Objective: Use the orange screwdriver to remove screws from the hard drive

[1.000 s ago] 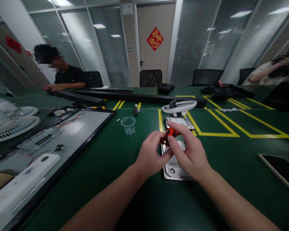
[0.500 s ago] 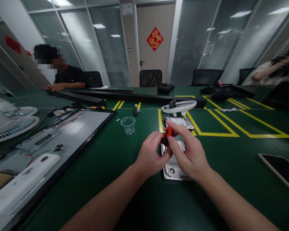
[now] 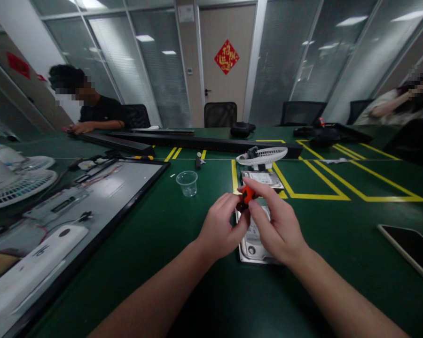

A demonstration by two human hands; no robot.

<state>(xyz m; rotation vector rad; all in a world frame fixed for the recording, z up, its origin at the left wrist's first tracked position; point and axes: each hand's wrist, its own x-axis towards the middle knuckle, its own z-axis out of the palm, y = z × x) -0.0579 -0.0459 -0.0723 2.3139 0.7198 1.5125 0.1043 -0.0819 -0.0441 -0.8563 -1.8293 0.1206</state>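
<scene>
A screwdriver (image 3: 247,193) with an orange and black handle stands over the near hard drive (image 3: 252,252), which lies flat on the green table. My left hand (image 3: 218,227) is closed with its fingertips around the lower handle. My right hand (image 3: 284,223) pinches the upper handle between thumb and fingers. The screwdriver's shaft and tip are hidden by the hands, as is much of the drive's top. Just beyond, a second hard drive (image 3: 264,178) lies under the edge of a white round fan part (image 3: 262,156).
A clear plastic cup (image 3: 187,183) stands left of the hands. Farther left lies a large opened panel (image 3: 127,183) with a white device (image 3: 38,263) on it. At right is a phone (image 3: 409,249). Long black bars (image 3: 211,142) cross the back; a person (image 3: 98,110) sits beyond.
The screwdriver handle has turned slightly in my fingers, and my right fingertips have shifted a little. Both hands stay over the same drive.
</scene>
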